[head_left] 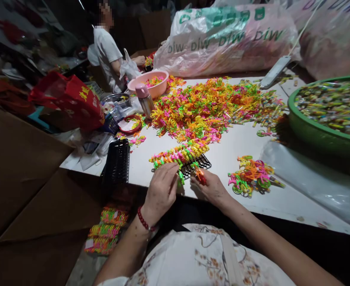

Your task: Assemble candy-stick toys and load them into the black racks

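A black slotted plastic rack lies at the table's near edge, holding close rows of small bright plastic toys in yellow, green, pink and orange. My left hand, with a red bead bracelet, is at the rack's front side. Its fingers are closed on a green plastic toy. My right hand pinches a small orange and green plastic toy just right of the rack. A loose little heap of the same toys rests to the right of that hand.
A large toy pile covers the table's middle. Stacked black racks, a flask and a pink basin stand left. A green tub and clear plastic bag are right. A co-worker stands behind.
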### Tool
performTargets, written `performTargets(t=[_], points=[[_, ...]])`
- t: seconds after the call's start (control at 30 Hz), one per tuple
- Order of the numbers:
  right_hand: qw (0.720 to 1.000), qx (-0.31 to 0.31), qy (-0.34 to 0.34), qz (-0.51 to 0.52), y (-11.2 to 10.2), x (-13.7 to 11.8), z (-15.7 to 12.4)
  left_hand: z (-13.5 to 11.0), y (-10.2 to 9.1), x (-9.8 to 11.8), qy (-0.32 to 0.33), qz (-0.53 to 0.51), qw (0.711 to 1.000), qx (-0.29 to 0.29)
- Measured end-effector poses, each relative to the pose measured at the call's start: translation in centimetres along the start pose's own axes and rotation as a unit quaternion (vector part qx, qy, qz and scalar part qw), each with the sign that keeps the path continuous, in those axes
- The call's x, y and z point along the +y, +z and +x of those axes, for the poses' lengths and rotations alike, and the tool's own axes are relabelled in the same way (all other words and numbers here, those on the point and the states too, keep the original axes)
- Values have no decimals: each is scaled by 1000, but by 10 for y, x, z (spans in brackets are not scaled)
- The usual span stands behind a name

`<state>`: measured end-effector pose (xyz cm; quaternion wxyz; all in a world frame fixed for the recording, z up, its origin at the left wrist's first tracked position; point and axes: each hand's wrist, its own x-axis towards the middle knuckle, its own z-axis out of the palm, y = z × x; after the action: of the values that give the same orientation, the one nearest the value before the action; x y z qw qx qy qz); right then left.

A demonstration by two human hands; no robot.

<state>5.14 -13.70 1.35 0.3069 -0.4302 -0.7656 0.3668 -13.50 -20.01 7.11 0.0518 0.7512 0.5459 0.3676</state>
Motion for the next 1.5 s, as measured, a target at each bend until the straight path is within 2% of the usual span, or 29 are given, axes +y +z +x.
performTargets(t=[0.1, 0.17, 0.3, 0.4, 0.77, 1.03, 1.1, 1.27, 1.5], points=[[1000, 6, -18, 10, 8, 4, 10, 7, 5, -16, 49, 11, 997, -62], [999, -3, -29, 18, 14, 5, 15, 8, 9, -22, 54, 6, 996, -74], [997, -16, -66, 26, 24, 6, 21, 7, 13, -26, 36, -8, 997, -62], [997, -20, -72, -6, 27, 9, 23, 6, 13, -24, 25, -13, 998, -59], [993, -72, -95, -23, 24, 17, 29, 9, 14, -21, 22, 3, 997, -69], [997, -31, -63, -14, 27, 15, 23, 24, 1, -27, 9, -14, 996, -82], [996, -41, -73, -11, 27, 16, 23, 32, -2, -33, 42, -10, 993, -107], [994, -67, -85, 15, 23, 15, 25, 48, -2, -40, 126, -5, 968, -216], [993, -73, -94, 1, 23, 18, 27, 51, -1, -30, 150, 81, 952, -255]])
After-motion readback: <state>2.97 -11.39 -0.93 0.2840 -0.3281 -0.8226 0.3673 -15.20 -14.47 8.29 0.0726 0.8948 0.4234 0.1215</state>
